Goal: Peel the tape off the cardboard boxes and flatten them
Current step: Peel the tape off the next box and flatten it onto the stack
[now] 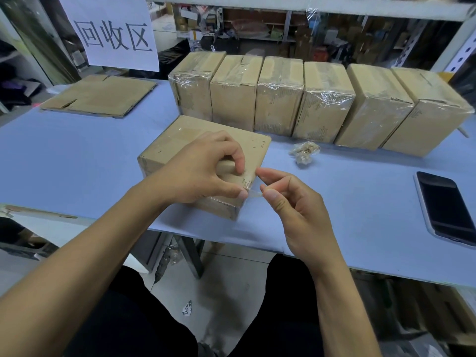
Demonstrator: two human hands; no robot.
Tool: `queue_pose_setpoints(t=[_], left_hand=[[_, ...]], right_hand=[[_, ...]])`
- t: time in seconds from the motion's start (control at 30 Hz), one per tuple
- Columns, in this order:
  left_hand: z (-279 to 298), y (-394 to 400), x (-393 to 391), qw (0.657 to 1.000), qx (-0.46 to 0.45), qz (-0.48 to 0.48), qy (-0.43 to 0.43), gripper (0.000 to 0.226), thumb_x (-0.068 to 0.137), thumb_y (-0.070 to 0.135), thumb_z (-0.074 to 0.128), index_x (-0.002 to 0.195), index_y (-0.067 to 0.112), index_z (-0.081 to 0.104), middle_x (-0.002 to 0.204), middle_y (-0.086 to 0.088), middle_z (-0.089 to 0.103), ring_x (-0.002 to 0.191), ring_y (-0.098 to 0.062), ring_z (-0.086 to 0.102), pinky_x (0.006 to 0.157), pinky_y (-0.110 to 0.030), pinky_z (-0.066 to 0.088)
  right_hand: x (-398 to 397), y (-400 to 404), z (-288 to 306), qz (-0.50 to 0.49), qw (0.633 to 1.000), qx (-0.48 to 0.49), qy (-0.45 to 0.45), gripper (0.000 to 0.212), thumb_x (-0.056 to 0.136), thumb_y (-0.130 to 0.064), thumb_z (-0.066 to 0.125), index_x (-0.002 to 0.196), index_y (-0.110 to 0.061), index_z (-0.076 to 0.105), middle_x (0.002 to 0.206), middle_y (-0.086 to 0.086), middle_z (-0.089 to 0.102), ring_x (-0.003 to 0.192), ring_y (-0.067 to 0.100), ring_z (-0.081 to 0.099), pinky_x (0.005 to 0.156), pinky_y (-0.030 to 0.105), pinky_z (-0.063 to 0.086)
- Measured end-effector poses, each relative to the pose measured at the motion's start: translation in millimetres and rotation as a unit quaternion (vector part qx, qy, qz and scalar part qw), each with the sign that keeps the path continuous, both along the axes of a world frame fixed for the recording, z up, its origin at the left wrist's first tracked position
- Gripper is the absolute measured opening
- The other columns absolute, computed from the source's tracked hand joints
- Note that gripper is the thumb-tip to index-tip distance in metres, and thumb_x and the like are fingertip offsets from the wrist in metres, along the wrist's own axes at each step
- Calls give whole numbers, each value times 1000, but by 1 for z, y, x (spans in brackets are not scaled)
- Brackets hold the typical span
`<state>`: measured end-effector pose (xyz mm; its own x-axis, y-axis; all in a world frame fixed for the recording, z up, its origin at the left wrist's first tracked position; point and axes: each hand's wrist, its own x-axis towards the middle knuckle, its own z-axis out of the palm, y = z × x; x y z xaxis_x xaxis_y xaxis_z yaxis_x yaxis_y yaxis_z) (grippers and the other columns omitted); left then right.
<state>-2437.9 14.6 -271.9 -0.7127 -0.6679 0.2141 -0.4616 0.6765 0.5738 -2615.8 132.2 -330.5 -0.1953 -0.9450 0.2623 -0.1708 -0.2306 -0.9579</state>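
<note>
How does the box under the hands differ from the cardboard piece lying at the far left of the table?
The box under the hands is still assembled and taped; the flattened cardboard lies open and flat. The left hand holds the box while the right hand pinches its tape; nothing touches the flattened cardboard. Both are brown cardboard.

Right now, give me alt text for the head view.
The left hand steadies a taped box at the blue table's near edge while the right hand pinches a clear tape strip at its corner. Six taped boxes line the back, flat cardboard lies far left, a phone right.
</note>
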Motion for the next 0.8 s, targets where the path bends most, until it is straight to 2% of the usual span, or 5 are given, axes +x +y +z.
queue_pose_setpoints(t=[0.17,0.37,0.5,0.7,0.8], left_hand=[[-3,0,1,1000,-17,-1,5,38,55,61,76,81,40,58,101,16,56,102,-12,51,85,-28,40],[-2,-2,2,1000,-14,-11,2,40,53,56,80,84,42,58,104,16,56,104,-14,51,91,-36,44],[-2,-2,2,1000,-17,-8,-5,35,60,47,80,87,41,59,106,15,56,105,-15,52,94,-42,45],[-1,-3,3,1000,-8,-16,0,33,61,53,76,86,44,57,105,14,56,103,-15,53,92,-41,45],[0,-4,2,1000,-9,-14,-4,33,61,48,79,86,43,57,106,11,57,103,-15,53,92,-41,45]], right_hand=[[0,-2,0,-21,1000,10,-17,14,99,-9,61,86,-6,63,115,-14,72,109,10,67,96,39,51],[0,-9,-5,-30,997,6,-66,15,98,-11,62,84,-11,63,114,-4,75,114,16,67,105,54,47],[-2,-11,-9,-6,992,-5,-127,17,94,-24,64,82,-12,62,115,0,75,117,19,66,107,47,47],[4,-5,-19,27,955,2,-295,20,94,-18,54,79,-6,49,112,17,74,121,27,65,95,27,52],[3,-6,-16,17,959,5,-284,17,96,-20,53,85,-7,51,105,17,75,116,28,68,91,28,54]])
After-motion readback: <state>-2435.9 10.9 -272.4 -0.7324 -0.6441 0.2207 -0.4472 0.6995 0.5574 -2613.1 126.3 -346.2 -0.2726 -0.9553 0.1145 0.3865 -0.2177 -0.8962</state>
